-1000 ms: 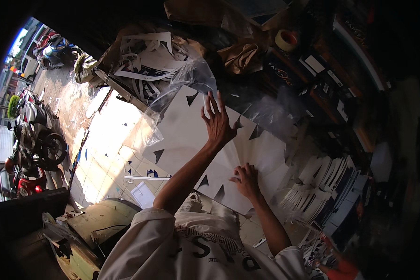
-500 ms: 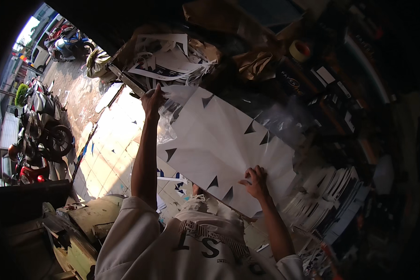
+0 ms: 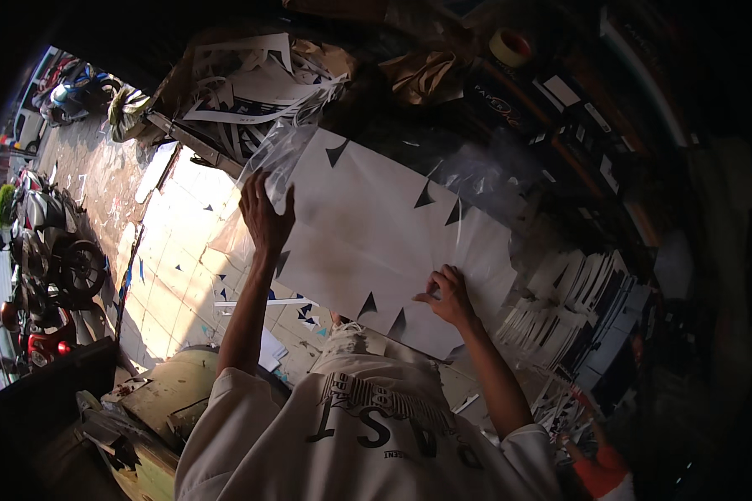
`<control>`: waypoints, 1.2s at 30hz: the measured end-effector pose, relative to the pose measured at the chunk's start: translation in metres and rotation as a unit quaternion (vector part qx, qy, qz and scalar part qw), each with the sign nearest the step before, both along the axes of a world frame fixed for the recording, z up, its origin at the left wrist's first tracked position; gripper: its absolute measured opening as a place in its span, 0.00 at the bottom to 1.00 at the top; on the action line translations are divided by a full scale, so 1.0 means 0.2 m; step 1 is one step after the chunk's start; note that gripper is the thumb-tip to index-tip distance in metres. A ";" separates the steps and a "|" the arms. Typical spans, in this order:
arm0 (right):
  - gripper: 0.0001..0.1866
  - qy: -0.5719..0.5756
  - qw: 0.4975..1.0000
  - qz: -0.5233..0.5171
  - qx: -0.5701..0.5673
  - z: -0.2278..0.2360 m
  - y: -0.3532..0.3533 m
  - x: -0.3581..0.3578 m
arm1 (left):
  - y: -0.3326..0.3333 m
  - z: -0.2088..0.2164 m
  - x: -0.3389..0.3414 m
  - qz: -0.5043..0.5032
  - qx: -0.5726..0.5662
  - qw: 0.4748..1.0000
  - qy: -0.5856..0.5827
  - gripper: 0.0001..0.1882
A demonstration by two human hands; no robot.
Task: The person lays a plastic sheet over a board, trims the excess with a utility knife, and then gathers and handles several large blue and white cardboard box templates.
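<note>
Left hand [image 3: 266,219]: open, nothing visibly gripped. Back faces the camera, fingers point up the view and lie close to straight with narrow gaps, thumb stands off to the right. It sits at the left edge of the large white flat sheet with dark triangular marks along its edges [image 3: 359,221], next to crumpled clear plastic film [image 3: 286,152]; can't tell if the palm touches either. Left forearm runs almost straight up from the short pale sleeve, leaning slightly right, wrist near straight. Right hand [image 3: 449,298]: over the right-hand part of the sheet, fingers curled, thumb pointing left and close to the index finger. Can't tell if it pinches the sheet or just rests on it. Right forearm slants up and left from its sleeve. Sheet lies diagonally in front of the torso, between the hands, faint creases fanning out near the right hand; its support is hidden. More clear film bunches along its upper right edge. Beyond the upper left corner: heap of white paper offcuts [image 3: 255,88]. Right of the sheet: leaning stack of white and dark-blue flat sheets [image 3: 560,313]. Left: pale tiled floor [image 3: 184,275], small blue scraps scattered on it.
</note>
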State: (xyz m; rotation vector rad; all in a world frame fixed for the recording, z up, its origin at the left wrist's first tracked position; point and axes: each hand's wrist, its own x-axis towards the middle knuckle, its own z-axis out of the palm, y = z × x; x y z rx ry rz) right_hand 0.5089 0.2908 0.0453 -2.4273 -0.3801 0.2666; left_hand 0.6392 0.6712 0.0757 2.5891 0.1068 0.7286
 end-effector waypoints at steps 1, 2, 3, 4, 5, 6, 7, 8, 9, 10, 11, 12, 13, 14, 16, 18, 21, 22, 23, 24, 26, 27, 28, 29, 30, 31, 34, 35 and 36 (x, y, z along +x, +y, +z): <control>0.21 0.009 1.000 0.000 -0.001 0.00 0.00 -0.01 | -0.19 0.10 -0.10 -0.229 -0.030 0.967 0.109 0.40; 0.21 0.016 1.000 -0.005 -0.005 -0.01 0.01 -0.01 | -0.35 0.13 -0.17 -0.366 0.036 0.917 0.152 0.47; 0.22 0.001 1.000 0.014 0.000 -0.03 0.01 0.02 | -0.46 0.14 -0.20 -0.494 0.105 0.842 0.188 0.55; 0.24 -0.014 0.999 0.032 0.003 -0.03 0.00 0.01 | -0.49 0.10 -0.24 -0.500 0.103 0.839 0.190 0.55; 0.24 -0.019 0.999 0.032 -0.003 -0.01 0.00 0.04 | -0.50 0.01 -0.23 -0.503 0.105 0.830 0.218 0.58; 0.26 0.012 0.997 0.070 0.004 0.02 -0.01 0.06 | -0.51 -0.02 -0.22 -0.510 0.105 0.817 0.248 0.60; 0.29 0.043 0.993 0.107 0.011 0.05 -0.03 0.07 | -0.52 -0.05 -0.19 -0.515 0.103 0.816 0.243 0.60; 0.34 0.130 0.984 0.124 0.020 0.14 -0.07 0.12 | -0.52 -0.06 -0.19 -0.511 0.098 0.820 0.239 0.60; 0.38 0.089 0.976 0.182 -0.074 0.24 -0.11 0.15 | -0.52 -0.05 -0.22 -0.506 0.094 0.823 0.241 0.59; 0.34 0.048 0.963 0.218 -0.154 0.33 -0.15 0.20 | -0.51 -0.04 -0.22 -0.502 0.115 0.826 0.229 0.58; 0.30 0.006 0.939 0.251 -0.234 0.38 -0.20 0.25 | -0.51 -0.04 -0.22 -0.509 0.118 0.821 0.230 0.58; 0.25 -0.061 0.906 0.254 -0.333 0.33 -0.29 0.26 | -0.54 -0.05 -0.22 -0.513 0.113 0.822 0.219 0.57; 0.21 -0.126 0.859 0.254 -0.426 0.27 -0.36 0.28 | -0.55 -0.06 -0.21 -0.515 0.111 0.824 0.208 0.56; 0.21 -0.126 0.862 0.246 -0.426 0.28 -0.40 0.35 | -0.53 -0.07 -0.20 -0.521 0.117 0.820 0.206 0.56; 0.09 -0.083 0.880 0.244 -0.399 0.35 -0.48 0.40 | -0.52 -0.11 -0.22 -0.506 0.126 0.829 0.203 0.56; 0.07 -0.119 0.911 0.206 -0.336 0.33 -0.60 0.30 | -0.53 -0.11 -0.21 -0.506 0.114 0.830 0.205 0.56; 0.07 -0.189 0.909 0.143 -0.343 0.28 -0.78 0.05 | -0.55 -0.12 -0.21 -0.505 0.099 0.835 0.197 0.56; 0.07 -0.163 0.901 0.114 -0.384 0.27 -0.82 -0.05 | -0.55 -0.12 -0.21 -0.503 0.103 0.837 0.191 0.55; 0.07 -0.138 0.890 0.089 -0.426 0.28 -0.85 -0.13 | -0.55 -0.11 -0.22 -0.499 0.108 0.840 0.186 0.55; 0.06 -0.092 0.891 0.056 -0.441 0.30 -0.86 -0.21 | -0.54 -0.11 -0.21 -0.498 0.113 0.840 0.184 0.52; 0.05 -0.038 0.881 -0.010 -0.472 0.33 -0.89 -0.40 | -0.53 -0.12 -0.21 -0.502 0.105 0.840 0.177 0.51; 0.05 0.033 0.871 -0.030 -0.489 0.33 -0.93 -0.50 | -0.53 -0.13 -0.21 -0.503 0.101 0.840 0.175 0.49; 0.06 0.103 0.857 -0.052 -0.503 0.34 -0.99 -0.59 | -0.55 -0.13 -0.21 -0.508 0.099 0.838 0.172 0.49; 0.05 0.191 0.824 -0.084 -0.527 0.36 -1.08 -0.68 | -0.57 -0.14 -0.21 -0.510 0.092 0.838 0.169 0.47; 0.05 0.278 0.784 -0.113 -0.544 0.39 -1.16 -0.77 | -0.57 -0.14 -0.21 -0.511 0.086 0.838 0.170 0.45; 0.07 0.305 0.763 -0.198 -0.534 0.47 -1.23 -0.83 | -0.56 -0.15 -0.21 -0.512 0.087 0.838 0.169 0.45; 0.14 0.248 0.781 -0.345 -0.458 0.65 -1.29 -0.75 | -0.49 -0.14 -0.21 -0.498 0.118 0.842 0.170 0.43; 0.19 0.171 0.803 -0.415 -0.392 0.66 -1.28 -0.73 | -0.48 -0.13 -0.21 -0.492 0.119 0.845 0.170 0.43; 0.19 0.171 0.799 -0.423 -0.391 0.62 -1.28 -0.69 | -0.50 -0.14 -0.19 -0.495 0.116 0.845 0.165 0.42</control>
